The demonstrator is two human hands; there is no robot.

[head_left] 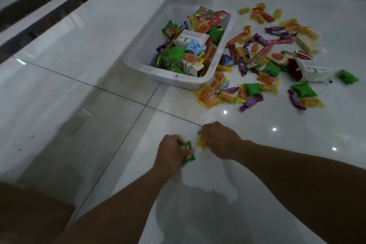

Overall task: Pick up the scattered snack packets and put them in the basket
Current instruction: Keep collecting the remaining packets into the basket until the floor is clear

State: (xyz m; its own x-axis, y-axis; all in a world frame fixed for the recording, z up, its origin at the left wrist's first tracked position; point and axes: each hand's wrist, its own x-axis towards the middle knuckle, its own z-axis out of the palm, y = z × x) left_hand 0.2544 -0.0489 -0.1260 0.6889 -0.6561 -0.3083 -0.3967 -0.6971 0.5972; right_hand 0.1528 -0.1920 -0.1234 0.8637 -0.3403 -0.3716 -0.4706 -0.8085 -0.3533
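Note:
A white plastic basket [136,56] stands on the glossy tiled floor, partly filled with several snack packets. To its right and in front of it lie several scattered packets [265,59]: green, yellow-orange, red and purple. Near me, well in front of the basket, my left hand [170,152] grips a green packet [187,151] against the floor. Beside it, my right hand [218,138] pinches a yellow-orange packet [202,142], mostly hidden under the fingers.
A white box [313,73] and a pale wafer pack [307,42] lie among the scattered packets. Dark stripes [39,9] cross the floor at the far left. Bare tiles lie to the left of the basket and around my hands.

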